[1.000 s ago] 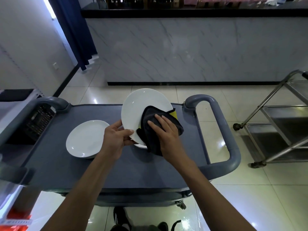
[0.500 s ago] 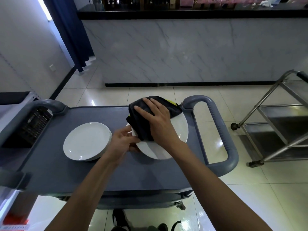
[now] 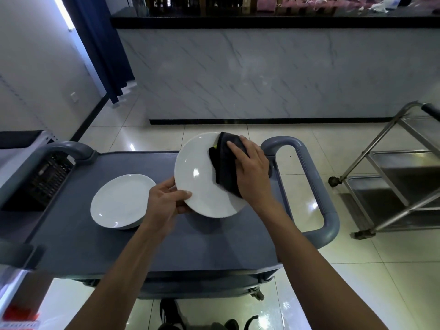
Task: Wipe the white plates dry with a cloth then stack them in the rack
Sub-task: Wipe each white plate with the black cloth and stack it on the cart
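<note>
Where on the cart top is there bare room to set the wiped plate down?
Bare grey top runs along the near edge of the cart, in front of the stacked plates, and along the far edge behind them. The middle right is crowded: the left hand grips the held plate, and the right hand presses the cloth on it.

There are two hands, the left hand (image 3: 166,201) and the right hand (image 3: 250,172). One white plate (image 3: 200,177) is held, and a small stack of plates (image 3: 121,201) lies beside; its number is unclear. There is one dark cloth (image 3: 225,160), one grey cart (image 3: 95,239) and one steel trolley (image 3: 400,172).
</note>
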### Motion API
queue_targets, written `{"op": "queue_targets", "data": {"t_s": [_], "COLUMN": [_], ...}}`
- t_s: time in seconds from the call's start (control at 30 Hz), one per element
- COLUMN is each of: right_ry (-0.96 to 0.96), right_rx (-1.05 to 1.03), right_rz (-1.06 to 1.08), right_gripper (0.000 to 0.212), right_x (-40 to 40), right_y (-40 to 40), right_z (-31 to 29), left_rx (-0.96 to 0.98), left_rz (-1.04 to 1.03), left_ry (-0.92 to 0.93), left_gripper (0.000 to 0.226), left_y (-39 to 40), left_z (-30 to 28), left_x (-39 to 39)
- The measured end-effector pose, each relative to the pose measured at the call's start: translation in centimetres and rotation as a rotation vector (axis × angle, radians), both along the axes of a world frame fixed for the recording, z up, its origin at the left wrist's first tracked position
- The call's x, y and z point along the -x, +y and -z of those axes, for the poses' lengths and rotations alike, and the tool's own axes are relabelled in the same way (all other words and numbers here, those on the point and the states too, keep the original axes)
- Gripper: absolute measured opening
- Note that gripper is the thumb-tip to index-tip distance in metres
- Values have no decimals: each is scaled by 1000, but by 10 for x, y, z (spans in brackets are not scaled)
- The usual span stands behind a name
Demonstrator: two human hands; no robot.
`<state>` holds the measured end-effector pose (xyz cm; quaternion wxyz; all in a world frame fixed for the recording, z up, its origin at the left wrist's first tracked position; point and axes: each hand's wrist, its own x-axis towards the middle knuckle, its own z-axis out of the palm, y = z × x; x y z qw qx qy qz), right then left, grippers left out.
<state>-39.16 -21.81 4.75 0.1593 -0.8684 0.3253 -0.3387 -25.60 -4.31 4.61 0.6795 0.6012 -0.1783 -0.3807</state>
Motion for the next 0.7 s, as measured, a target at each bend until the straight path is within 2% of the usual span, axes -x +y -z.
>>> {"op": "queue_targets", "data": {"t_s": [0.17, 0.4, 0.7], "right_ry": [-83, -70, -20], "right_rx": [-139, -229, -153], "right_rz": [9, 21, 49], "right_gripper": [45, 47, 47], "right_x": [14, 16, 6], "right_y": [8, 44, 82], "right_z": [14, 35, 46], "left_rx": [28, 63, 50], "left_rz": [-82, -138, -137], "left_ry": [28, 47, 8], "left_gripper": [38, 41, 41], "left_y": [-5, -13, -16], "left_z": [-3, -2, 5], "left_x": [3, 6, 8]}}
